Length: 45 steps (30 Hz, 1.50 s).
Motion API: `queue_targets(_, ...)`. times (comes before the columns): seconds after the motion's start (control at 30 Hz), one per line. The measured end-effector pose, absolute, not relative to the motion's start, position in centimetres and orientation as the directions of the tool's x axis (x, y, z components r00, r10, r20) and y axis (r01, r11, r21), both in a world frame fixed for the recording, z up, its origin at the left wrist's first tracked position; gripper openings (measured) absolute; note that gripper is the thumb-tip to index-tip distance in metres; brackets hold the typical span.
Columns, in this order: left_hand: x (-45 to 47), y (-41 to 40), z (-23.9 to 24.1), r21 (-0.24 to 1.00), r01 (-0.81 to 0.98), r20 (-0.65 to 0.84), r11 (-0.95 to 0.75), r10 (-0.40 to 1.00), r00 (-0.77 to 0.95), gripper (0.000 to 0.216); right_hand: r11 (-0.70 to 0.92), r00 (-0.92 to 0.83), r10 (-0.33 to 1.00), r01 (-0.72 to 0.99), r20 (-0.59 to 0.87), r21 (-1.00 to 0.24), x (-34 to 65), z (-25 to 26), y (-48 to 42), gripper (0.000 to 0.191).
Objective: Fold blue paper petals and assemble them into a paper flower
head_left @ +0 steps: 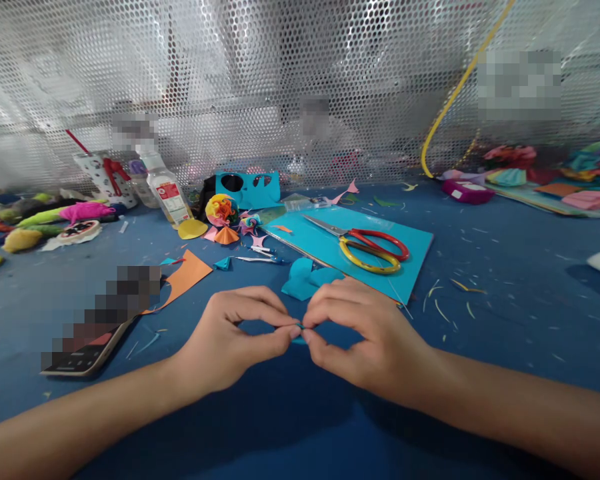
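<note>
My left hand (230, 340) and my right hand (365, 340) meet fingertip to fingertip low over the blue table (505, 320). Between them they pinch a tiny piece of turquoise paper (299, 332), mostly hidden by the fingers. Just beyond the hands lies a cut turquoise paper shape (305, 278). Behind it a turquoise sheet (410, 263) carries scissors (367, 248) with one red and one yellow handle.
A phone (95, 333) lies at the left beside an orange paper scrap (187, 275). Paper flowers and cones (223, 217), a glue bottle (167, 190) and coloured craft pieces (55, 217) crowd the back left. More paper crafts (530, 170) sit back right. A perforated metal screen (280, 80) closes the rear.
</note>
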State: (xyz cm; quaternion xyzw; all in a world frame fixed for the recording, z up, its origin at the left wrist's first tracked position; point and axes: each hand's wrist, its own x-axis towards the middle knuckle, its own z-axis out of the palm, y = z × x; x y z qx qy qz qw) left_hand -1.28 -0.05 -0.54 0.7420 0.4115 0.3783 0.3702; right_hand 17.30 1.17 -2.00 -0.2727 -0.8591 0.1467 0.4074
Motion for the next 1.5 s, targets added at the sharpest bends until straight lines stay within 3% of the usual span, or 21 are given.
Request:
queue_targets(0.33,-1.66,0.24,-0.62,0.862,0.352,0.185,-0.365,0.873,0.452,0.011,0.741,-0.507,0.665,0.356,0.548,-0.570,17.52,-1.96,1.25,0.005)
queue_targets(0.83,-1.26,-0.13,-0.81,0.743,0.436,0.338,-0.508,0.847,0.411,0.009,0.820,-0.562,0.573,0.397,0.597,-0.413,17.27,-2.28,1.40,0.006)
queue_targets(1.5,-1.35,-0.09,-0.32,0.817,0.460,0.190,-0.347,0.916,0.353,0.006,0.835,-0.589,0.549,0.358,0.594,-0.417,17.58,-1.96,1.57,0.005)
